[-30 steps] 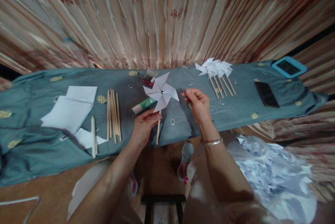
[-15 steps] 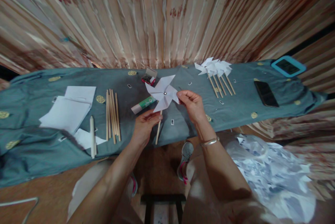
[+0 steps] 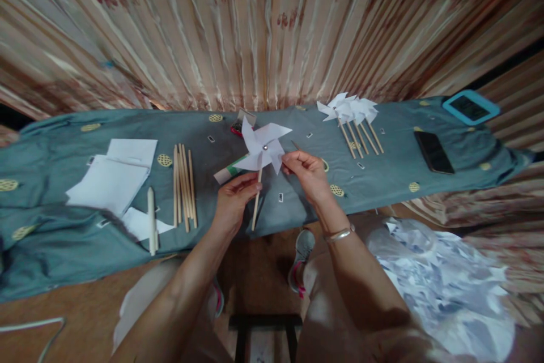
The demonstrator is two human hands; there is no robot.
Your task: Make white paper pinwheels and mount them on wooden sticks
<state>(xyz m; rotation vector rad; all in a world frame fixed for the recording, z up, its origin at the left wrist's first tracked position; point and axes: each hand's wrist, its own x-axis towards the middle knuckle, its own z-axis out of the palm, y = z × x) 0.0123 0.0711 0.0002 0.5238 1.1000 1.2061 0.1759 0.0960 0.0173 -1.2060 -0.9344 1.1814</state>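
A white paper pinwheel [image 3: 264, 146] on a thin wooden stick is held up over the table, with a small round metal pin at its centre. My left hand [image 3: 233, 199] is closed around the stick, just below the blades. My right hand [image 3: 308, 173] is closed, its thumb and forefinger pinched at the edge of the lower right blade. Partly hidden behind the pinwheel lie a green and white glue stick [image 3: 225, 173] and a small open box of pins [image 3: 236, 127].
Several finished pinwheels [image 3: 357, 109] lie at the back right, near a black phone [image 3: 433, 152] and a blue-framed device [image 3: 471, 107]. To the left are several wooden sticks [image 3: 184, 187], white paper sheets [image 3: 110, 182] and a white pen-like stick [image 3: 152, 221]. A bag of paper pieces [image 3: 442, 284] stands below right.
The pinwheel's blades have turned about the pin. My right hand has moved slightly down and left along with a blade, while my left hand keeps its grip on the stick.
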